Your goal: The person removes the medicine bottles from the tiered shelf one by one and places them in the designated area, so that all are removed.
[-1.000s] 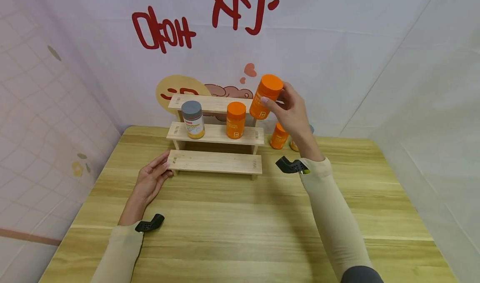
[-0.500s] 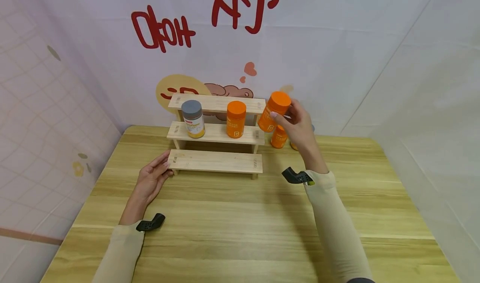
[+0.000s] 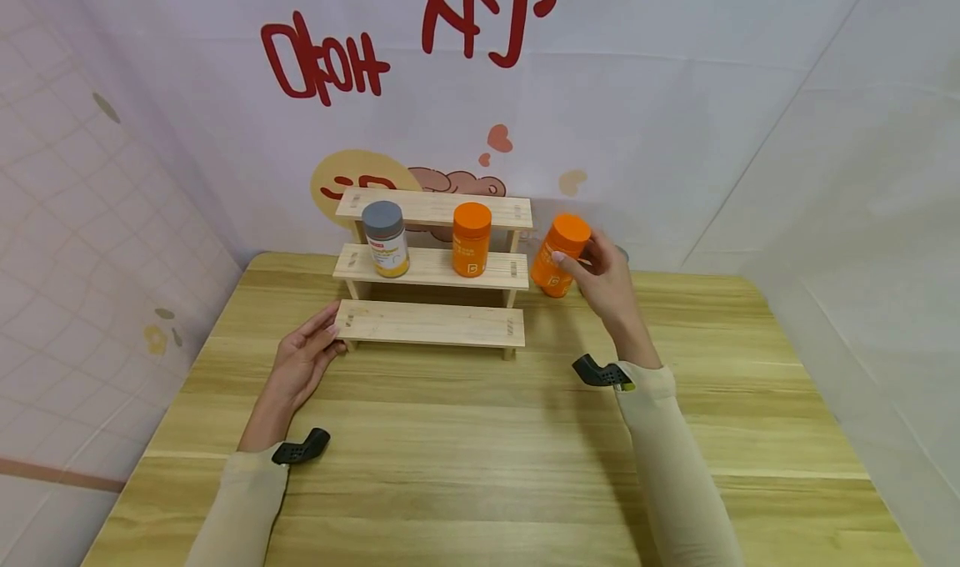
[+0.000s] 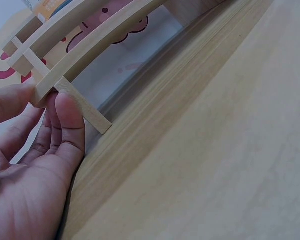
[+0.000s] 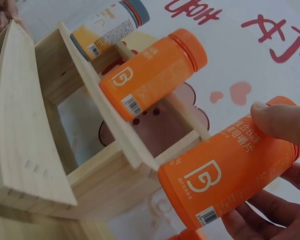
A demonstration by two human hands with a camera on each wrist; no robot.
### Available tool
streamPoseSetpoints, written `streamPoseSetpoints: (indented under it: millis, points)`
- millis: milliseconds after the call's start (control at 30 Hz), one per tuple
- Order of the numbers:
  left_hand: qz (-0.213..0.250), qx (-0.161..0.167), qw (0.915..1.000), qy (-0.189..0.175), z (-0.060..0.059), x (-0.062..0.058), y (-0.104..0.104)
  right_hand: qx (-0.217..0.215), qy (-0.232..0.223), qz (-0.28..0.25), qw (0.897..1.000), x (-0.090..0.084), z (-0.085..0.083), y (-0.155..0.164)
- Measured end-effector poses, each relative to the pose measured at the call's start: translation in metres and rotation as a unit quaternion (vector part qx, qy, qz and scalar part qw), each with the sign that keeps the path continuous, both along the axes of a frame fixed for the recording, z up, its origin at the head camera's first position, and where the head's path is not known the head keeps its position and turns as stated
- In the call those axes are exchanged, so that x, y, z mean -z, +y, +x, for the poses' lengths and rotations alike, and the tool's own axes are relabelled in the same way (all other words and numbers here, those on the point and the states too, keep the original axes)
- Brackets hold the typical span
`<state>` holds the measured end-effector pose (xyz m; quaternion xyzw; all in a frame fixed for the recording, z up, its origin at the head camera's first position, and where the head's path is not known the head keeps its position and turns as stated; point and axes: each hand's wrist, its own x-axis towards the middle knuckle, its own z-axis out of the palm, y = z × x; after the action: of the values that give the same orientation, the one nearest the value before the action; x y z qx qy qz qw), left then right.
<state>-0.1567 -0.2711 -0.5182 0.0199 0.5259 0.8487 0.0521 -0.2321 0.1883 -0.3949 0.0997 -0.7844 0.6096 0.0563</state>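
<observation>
1 orange bottle [image 5: 225,175], "B" label, right hand [image 3: 607,279] gripping.

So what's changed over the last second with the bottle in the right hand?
The right hand carried the orange bottle down and rightward, from above the top shelf to beside the wooden rack, gripping it throughout. The left hand stayed on the bottom shelf's corner; both shelved bottles kept their places.

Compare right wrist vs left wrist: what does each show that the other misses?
Right wrist only: the right hand gripping an orange bottle beside the rack, plus a second orange bottle and a grey-capped bottle standing on the middle tier.

Left wrist only: the left hand, fingers straight, touching the end of the lowest tier, and bare table.

Both: the wooden rack and the printed backdrop.
</observation>
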Motion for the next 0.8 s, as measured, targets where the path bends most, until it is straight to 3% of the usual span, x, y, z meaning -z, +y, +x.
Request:
streamPoseSetpoints:
  millis: [800]
  points:
    - [0.005, -0.003, 1.0000, 0.007, 0.000, 0.001, 0.001, 0.011, -0.049, 0.027, 0.998, 0.067, 0.005, 0.034]
